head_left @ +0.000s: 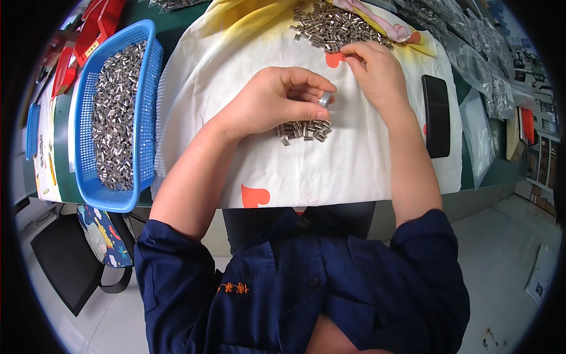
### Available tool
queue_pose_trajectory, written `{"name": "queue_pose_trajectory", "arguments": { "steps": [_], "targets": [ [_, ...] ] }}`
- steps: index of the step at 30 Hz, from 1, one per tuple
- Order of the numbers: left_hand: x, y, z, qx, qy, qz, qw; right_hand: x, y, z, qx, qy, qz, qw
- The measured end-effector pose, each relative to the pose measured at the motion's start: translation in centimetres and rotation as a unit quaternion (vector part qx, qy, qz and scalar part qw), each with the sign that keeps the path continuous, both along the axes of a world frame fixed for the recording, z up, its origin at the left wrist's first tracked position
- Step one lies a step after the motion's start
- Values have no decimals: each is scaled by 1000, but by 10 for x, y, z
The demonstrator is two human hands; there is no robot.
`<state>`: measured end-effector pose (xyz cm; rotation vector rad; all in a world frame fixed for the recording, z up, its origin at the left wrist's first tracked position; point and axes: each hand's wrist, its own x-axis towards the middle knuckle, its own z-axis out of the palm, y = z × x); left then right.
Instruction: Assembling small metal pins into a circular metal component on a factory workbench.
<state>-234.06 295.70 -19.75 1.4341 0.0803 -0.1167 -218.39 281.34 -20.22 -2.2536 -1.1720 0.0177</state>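
Note:
My left hand (274, 100) pinches a short, round silver metal piece (325, 99) like a thick ring between thumb and fingers. Under and just in front of that hand lies a small pile of shiny metal cylinders (303, 130), partly hidden by it. My right hand (375, 74) is farther off, at the near edge of a large heap of the same cylinders (336, 25). Its thumb and forefinger are pressed together; whatever they hold is too small to make out. Both piles rest on a white cloth (354, 171) with red hearts and yellow patches.
A blue plastic basket (145, 118) full of metal cylinders stands at the left. Red bins (65, 71) sit beyond it. To the right are a black phone (436, 115) and clear plastic bags (476, 135). A black chair (68, 259) stands at lower left.

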Motion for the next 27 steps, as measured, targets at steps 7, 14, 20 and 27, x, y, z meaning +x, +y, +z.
{"name": "queue_pose_trajectory", "arguments": {
  "steps": [7, 14, 20, 27],
  "targets": [
    [3, 2, -1, -30, -2, 15, 999, 3, -3, 4, -27, -43, 21, 998],
    [5, 2, -1, -68, -18, 110, 991, -19, -5, 18, 162, 325, 58, 930],
    [6, 4, -7, -82, -51, 138, 986, -34, -1, 21, 167, 267, 147, 938],
    [6, 0, -10, -53, -49, 154, 985, -46, 3, 28, 143, 94, 124, 977]
  ]
}}
